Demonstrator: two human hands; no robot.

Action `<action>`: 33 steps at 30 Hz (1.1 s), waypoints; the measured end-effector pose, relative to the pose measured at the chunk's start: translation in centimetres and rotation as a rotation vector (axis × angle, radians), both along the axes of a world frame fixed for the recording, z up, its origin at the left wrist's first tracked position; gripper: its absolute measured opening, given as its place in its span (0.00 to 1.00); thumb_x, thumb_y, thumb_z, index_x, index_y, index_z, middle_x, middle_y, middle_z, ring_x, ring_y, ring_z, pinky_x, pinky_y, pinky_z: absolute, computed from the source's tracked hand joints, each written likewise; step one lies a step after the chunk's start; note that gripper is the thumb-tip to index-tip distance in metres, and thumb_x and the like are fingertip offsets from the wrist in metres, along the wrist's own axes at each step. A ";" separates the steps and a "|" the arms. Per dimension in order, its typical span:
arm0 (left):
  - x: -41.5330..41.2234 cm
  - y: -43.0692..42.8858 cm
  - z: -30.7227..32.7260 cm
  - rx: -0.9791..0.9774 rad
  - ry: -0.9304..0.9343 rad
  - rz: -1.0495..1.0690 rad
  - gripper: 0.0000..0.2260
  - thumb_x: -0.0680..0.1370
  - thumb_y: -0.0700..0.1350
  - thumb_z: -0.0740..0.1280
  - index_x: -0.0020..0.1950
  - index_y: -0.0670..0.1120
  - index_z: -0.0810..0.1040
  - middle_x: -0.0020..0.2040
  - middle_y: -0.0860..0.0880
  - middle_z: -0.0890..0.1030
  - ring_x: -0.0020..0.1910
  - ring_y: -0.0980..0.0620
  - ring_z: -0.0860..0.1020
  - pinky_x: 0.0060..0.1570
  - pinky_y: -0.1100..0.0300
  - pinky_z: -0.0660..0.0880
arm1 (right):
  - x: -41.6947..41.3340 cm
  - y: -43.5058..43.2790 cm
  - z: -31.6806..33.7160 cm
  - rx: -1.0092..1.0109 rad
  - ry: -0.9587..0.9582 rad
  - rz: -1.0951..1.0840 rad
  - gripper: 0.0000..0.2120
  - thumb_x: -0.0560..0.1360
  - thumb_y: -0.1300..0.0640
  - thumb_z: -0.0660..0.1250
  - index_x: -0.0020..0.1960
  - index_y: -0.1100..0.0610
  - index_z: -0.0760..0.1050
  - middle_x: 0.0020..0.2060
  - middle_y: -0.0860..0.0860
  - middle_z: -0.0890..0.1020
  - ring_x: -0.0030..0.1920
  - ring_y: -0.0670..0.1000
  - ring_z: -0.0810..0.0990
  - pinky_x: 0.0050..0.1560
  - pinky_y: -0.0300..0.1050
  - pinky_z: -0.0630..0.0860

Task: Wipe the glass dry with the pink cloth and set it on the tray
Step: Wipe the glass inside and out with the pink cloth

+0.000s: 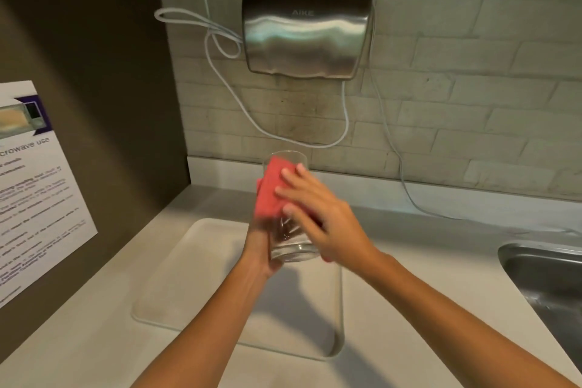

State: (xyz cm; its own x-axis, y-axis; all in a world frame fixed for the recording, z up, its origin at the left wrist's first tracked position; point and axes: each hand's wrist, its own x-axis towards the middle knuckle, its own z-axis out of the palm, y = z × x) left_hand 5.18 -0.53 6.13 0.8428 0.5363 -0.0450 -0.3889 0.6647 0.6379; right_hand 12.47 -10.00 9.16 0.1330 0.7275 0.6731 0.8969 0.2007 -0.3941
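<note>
"AIKE" readable on steel wall dryer [307, 33]; "microwave use" on poster [34, 186]. Clear glass tumbler [291, 246] gripped by left hand [259, 253] above white tray [195, 277]; right hand [321, 214] fingers pressing pink cloth [271, 190] against it.

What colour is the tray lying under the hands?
The tray is plain off-white, no pattern; the head view shows it.

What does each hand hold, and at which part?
The left hand holds the glass at its lower part; the right hand presses the pink cloth on its upper side.
</note>
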 end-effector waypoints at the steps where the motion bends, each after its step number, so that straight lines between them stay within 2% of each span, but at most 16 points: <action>1: -0.1 0.5 -0.5 -0.049 -0.016 -0.002 0.25 0.82 0.54 0.51 0.48 0.41 0.82 0.38 0.44 0.85 0.34 0.49 0.84 0.29 0.60 0.80 | -0.3 -0.5 -0.7 -0.019 -0.084 0.048 0.18 0.77 0.49 0.58 0.62 0.56 0.74 0.67 0.51 0.70 0.72 0.48 0.60 0.73 0.45 0.57; 3: -0.3 0.7 -0.7 -0.021 -0.023 -0.001 0.25 0.82 0.53 0.50 0.45 0.42 0.84 0.40 0.44 0.84 0.34 0.49 0.84 0.32 0.58 0.81 | 0.2 -0.7 -1.2 -0.048 -0.140 0.097 0.19 0.77 0.48 0.58 0.63 0.56 0.74 0.67 0.51 0.70 0.72 0.48 0.61 0.73 0.46 0.58; 7: 0.3 -0.5 0.7 0.134 0.016 -0.008 0.20 0.75 0.59 0.61 0.47 0.46 0.85 0.43 0.44 0.85 0.41 0.47 0.83 0.50 0.42 0.77 | 0.8 0.9 0.4 0.044 0.153 -0.062 0.18 0.76 0.50 0.61 0.64 0.54 0.72 0.69 0.49 0.67 0.73 0.46 0.57 0.71 0.34 0.54; 9: 0.6 -0.3 0.7 0.082 -0.015 -0.012 0.21 0.77 0.58 0.59 0.42 0.46 0.87 0.42 0.45 0.86 0.40 0.47 0.84 0.42 0.49 0.82 | 0.6 1.2 0.4 0.056 0.121 -0.080 0.17 0.76 0.51 0.61 0.62 0.55 0.74 0.69 0.51 0.68 0.73 0.48 0.58 0.71 0.35 0.55; 11: 0.7 0.4 -0.1 0.012 -0.073 -0.021 0.17 0.74 0.54 0.65 0.38 0.44 0.87 0.39 0.45 0.86 0.36 0.49 0.85 0.32 0.59 0.81 | 0.5 0.6 -0.5 0.059 -0.108 -0.034 0.15 0.76 0.51 0.62 0.57 0.57 0.77 0.67 0.54 0.71 0.72 0.51 0.60 0.72 0.43 0.59; 12: 0.2 0.4 0.0 -0.005 -0.100 -0.045 0.14 0.66 0.54 0.73 0.39 0.43 0.87 0.38 0.44 0.86 0.36 0.48 0.85 0.30 0.59 0.81 | 0.5 0.2 -0.9 0.060 -0.200 0.003 0.14 0.76 0.51 0.62 0.56 0.57 0.78 0.66 0.54 0.73 0.72 0.52 0.61 0.71 0.46 0.60; 14: 0.2 0.5 -0.5 0.001 -0.112 -0.073 0.23 0.53 0.55 0.81 0.40 0.41 0.86 0.39 0.42 0.86 0.36 0.46 0.85 0.30 0.55 0.81 | 0.9 -0.3 -1.1 0.044 -0.253 0.053 0.15 0.77 0.50 0.60 0.54 0.58 0.79 0.65 0.56 0.73 0.72 0.53 0.61 0.72 0.46 0.60; 16: 0.4 0.4 -0.2 0.049 -0.077 -0.030 0.18 0.66 0.59 0.72 0.38 0.44 0.87 0.40 0.42 0.85 0.35 0.46 0.85 0.33 0.54 0.82 | 1.3 -0.1 -0.4 0.040 -0.167 0.026 0.15 0.76 0.50 0.61 0.54 0.57 0.79 0.66 0.55 0.72 0.72 0.54 0.60 0.72 0.41 0.58; 17: 0.8 0.5 0.1 0.095 -0.041 -0.013 0.20 0.74 0.59 0.63 0.39 0.46 0.87 0.42 0.42 0.85 0.37 0.47 0.85 0.37 0.52 0.82 | 1.5 0.3 0.1 0.051 -0.091 -0.018 0.14 0.76 0.51 0.62 0.55 0.57 0.79 0.67 0.54 0.71 0.72 0.53 0.60 0.71 0.38 0.57; 19: 1.1 -0.1 1.2 0.138 -0.001 -0.017 0.25 0.79 0.60 0.54 0.42 0.48 0.87 0.44 0.45 0.86 0.40 0.48 0.85 0.44 0.49 0.80 | 1.5 1.0 1.0 0.075 0.075 -0.103 0.13 0.75 0.53 0.64 0.57 0.56 0.78 0.68 0.49 0.67 0.72 0.50 0.58 0.70 0.32 0.55; 21: 1.3 -0.1 1.4 0.154 0.014 -0.029 0.25 0.80 0.59 0.54 0.42 0.49 0.87 0.43 0.46 0.86 0.41 0.50 0.85 0.39 0.53 0.82 | 0.7 1.1 0.9 0.088 0.168 -0.124 0.15 0.75 0.53 0.63 0.60 0.55 0.75 0.69 0.46 0.63 0.73 0.48 0.55 0.70 0.32 0.53; 23: 1.2 0.3 1.2 0.178 0.010 0.006 0.24 0.79 0.59 0.54 0.45 0.48 0.86 0.41 0.48 0.86 0.41 0.51 0.84 0.39 0.58 0.81 | -0.2 0.5 -0.2 0.084 0.152 -0.098 0.18 0.76 0.51 0.60 0.65 0.53 0.72 0.71 0.47 0.59 0.74 0.46 0.51 0.72 0.33 0.51; 27: 1.0 0.6 0.7 0.215 0.017 0.042 0.24 0.79 0.59 0.54 0.44 0.50 0.85 0.42 0.49 0.86 0.44 0.49 0.81 0.42 0.56 0.79 | -0.8 -0.4 -1.1 -0.011 0.150 -0.041 0.21 0.78 0.48 0.55 0.70 0.48 0.61 0.73 0.44 0.52 0.74 0.43 0.44 0.72 0.33 0.45; 29: 1.1 0.0 0.9 0.239 0.034 0.001 0.23 0.79 0.60 0.54 0.47 0.51 0.86 0.45 0.47 0.86 0.43 0.49 0.84 0.43 0.55 0.81 | -0.6 0.0 0.1 0.000 0.299 -0.089 0.21 0.79 0.49 0.55 0.71 0.45 0.56 0.74 0.43 0.50 0.74 0.42 0.42 0.73 0.38 0.45; 31: 1.0 -0.4 1.2 0.252 0.041 0.025 0.20 0.76 0.61 0.58 0.59 0.53 0.80 0.49 0.43 0.85 0.45 0.47 0.84 0.49 0.50 0.79 | -0.9 0.7 1.4 0.011 0.483 -0.141 0.22 0.80 0.50 0.53 0.72 0.44 0.53 0.75 0.42 0.48 0.73 0.41 0.42 0.74 0.45 0.45; 33: 0.9 -0.6 1.3 0.285 0.051 0.038 0.19 0.76 0.61 0.58 0.58 0.54 0.80 0.48 0.43 0.85 0.46 0.47 0.82 0.51 0.50 0.76 | -1.3 0.3 1.5 -0.012 0.526 -0.143 0.22 0.80 0.49 0.51 0.73 0.43 0.49 0.74 0.40 0.45 0.73 0.40 0.40 0.74 0.46 0.44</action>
